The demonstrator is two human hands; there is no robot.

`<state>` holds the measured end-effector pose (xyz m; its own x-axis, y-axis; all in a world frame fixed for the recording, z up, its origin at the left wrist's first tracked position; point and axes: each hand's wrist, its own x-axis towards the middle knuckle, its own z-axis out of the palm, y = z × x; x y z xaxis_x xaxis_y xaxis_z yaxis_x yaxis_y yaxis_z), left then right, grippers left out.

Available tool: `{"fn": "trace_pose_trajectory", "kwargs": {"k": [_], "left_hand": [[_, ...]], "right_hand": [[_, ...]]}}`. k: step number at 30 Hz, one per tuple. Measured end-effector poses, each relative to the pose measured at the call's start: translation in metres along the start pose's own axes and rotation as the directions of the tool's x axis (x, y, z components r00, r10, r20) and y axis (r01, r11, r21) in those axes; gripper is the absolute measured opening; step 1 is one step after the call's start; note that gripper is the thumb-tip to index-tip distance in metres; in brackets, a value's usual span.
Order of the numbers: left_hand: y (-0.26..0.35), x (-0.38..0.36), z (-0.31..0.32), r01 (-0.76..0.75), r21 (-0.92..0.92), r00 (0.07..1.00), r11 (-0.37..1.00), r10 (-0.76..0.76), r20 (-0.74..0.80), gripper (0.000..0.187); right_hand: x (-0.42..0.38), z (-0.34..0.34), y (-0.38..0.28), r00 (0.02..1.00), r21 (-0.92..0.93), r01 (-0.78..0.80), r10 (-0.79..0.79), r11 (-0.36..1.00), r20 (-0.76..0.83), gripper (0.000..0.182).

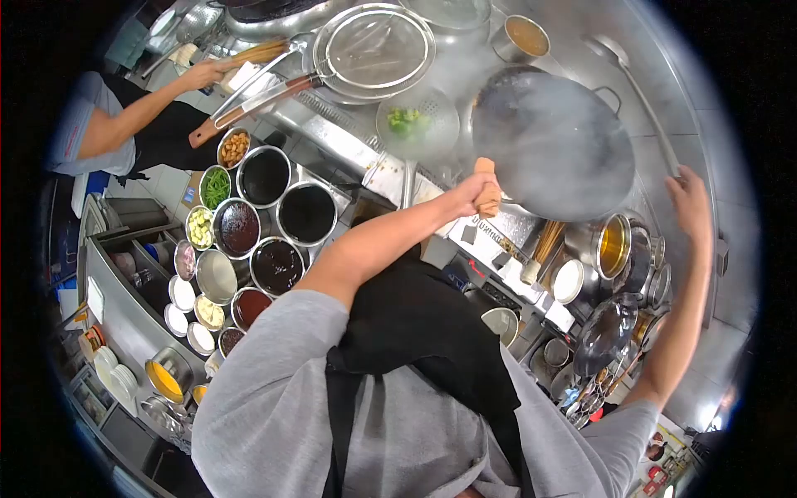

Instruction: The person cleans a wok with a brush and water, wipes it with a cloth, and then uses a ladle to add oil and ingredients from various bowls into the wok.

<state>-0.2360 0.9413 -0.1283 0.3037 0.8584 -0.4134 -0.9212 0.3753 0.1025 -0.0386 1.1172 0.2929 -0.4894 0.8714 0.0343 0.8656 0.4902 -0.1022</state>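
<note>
My left hand (473, 196) is closed round a folded tan cloth (486, 170) at the near left rim of a large dark wok (552, 141). Any wok handle under the cloth is hidden. Steam rises over the wok and blurs its inside. Out to the right, my right hand (689, 197) grips the end of a long metal ladle (647, 100). The ladle's bowl lies beyond the wok, apart from it. Left of the wok rests a perforated strainer (436, 108) holding green vegetables (405, 121).
A metal pot of brown liquid (526, 36) stands behind the wok. Large round sieves (374, 50) lie at back left. Several sauce pots (278, 266) are on my left, and an oil pot (613, 246) at right. A co-worker's hand (203, 75) holds a bamboo brush (257, 54).
</note>
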Motion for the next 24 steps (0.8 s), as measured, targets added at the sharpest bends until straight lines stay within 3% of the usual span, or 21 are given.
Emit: {"fn": "trace_pose_trajectory", "kwargs": {"k": [1,2,3,5,6,7,9,11,13,14,15,17,18,19,20,21,23,24], "left_hand": [[0.007,0.008,0.014,-0.082,0.052,0.995,0.995,0.085,-0.059,0.01],[0.006,0.032,0.0,-0.195,0.147,0.979,0.97,0.2,-0.023,0.016],[0.011,0.04,0.006,-0.21,0.167,0.977,0.963,0.215,-0.007,0.016],[0.003,0.045,0.017,-0.351,0.434,0.848,0.83,0.478,-0.228,0.048],[0.0,0.062,0.008,-0.363,0.518,0.847,0.774,0.506,-0.163,0.073],[0.001,0.071,0.01,-0.364,0.53,0.846,0.766,0.51,-0.155,0.073],[0.001,0.086,0.01,-0.212,0.48,0.907,0.851,0.355,-0.229,0.074],[0.0,0.107,-0.01,-0.152,0.555,0.92,0.818,0.322,-0.222,0.071],[0.003,0.101,-0.016,-0.043,0.466,0.974,0.884,0.14,-0.176,0.032],[0.013,0.072,-0.004,-0.036,0.467,0.993,0.884,0.082,-0.08,0.058],[0.02,0.046,0.002,-0.039,0.476,0.992,0.879,0.092,-0.089,0.058],[0.03,-0.009,0.008,-0.064,0.483,0.991,0.873,0.114,-0.076,0.049],[0.037,-0.048,0.016,-0.08,0.382,0.987,0.921,0.127,-0.099,0.046],[0.052,-0.082,0.021,-0.104,0.28,0.983,0.954,0.141,-0.116,0.044],[0.066,-0.104,0.018,-0.186,0.188,0.975,0.964,0.205,-0.087,0.044],[0.076,-0.123,0.015,-0.254,0.088,0.963,0.963,0.26,-0.067,0.045],[0.116,-0.147,0.023,-0.247,-0.07,0.965,0.966,0.252,0.067,0.046],[0.13,-0.151,0.055,-0.336,-0.067,0.938,0.939,0.341,0.066,0.049]], "right_hand": [[0.004,0.018,-0.026,0.977,0.188,-0.201,0.182,0.961,0.115,0.046],[0.014,0.048,-0.025,0.945,0.412,-0.319,0.254,0.853,0.207,0.047],[0.022,0.074,-0.037,0.934,0.492,-0.351,0.259,0.797,0.246,0.044],[0.039,0.129,-0.07,0.924,0.695,-0.383,0.25,0.609,0.291,0.027],[0.051,0.15,-0.086,0.914,0.748,-0.392,0.133,0.536,0.384,0.018],[0.063,0.171,-0.107,0.909,0.779,-0.401,0.101,0.483,0.406,0.017],[0.089,0.217,-0.144,0.913,0.822,-0.391,0.06,0.414,0.404,0.016],[0.123,0.266,-0.174,0.919,0.861,-0.38,0.038,0.339,0.392,0.015],[0.156,0.314,-0.201,0.922,0.89,-0.385,0.076,0.245,0.379,0.013],[0.169,0.331,-0.212,0.912,0.88,-0.41,0.088,0.24,0.401,0.012],[0.177,0.341,-0.222,0.878,0.856,-0.479,0.105,0.195,0.467,0.009],[0.2,0.368,-0.216,0.752,0.716,-0.658,-0.153,-0.231,0.641,0.008],[0.198,0.374,-0.21,0.751,0.712,-0.658,-0.155,-0.245,0.641,0.008],[0.199,0.375,-0.203,0.671,0.442,-0.727,-0.407,-0.526,0.619,0.009],[0.198,0.373,-0.196,0.612,0.078,-0.743,-0.627,-0.665,0.482,0.011],[0.186,0.367,-0.191,0.622,0.076,-0.732,-0.618,-0.677,0.481,0.011],[0.144,0.339,-0.193,0.712,0.025,-0.681,-0.654,-0.732,0.258,0.012],[0.124,0.325,-0.193,0.72,0.037,-0.679,-0.656,-0.733,0.226,0.011]]}}
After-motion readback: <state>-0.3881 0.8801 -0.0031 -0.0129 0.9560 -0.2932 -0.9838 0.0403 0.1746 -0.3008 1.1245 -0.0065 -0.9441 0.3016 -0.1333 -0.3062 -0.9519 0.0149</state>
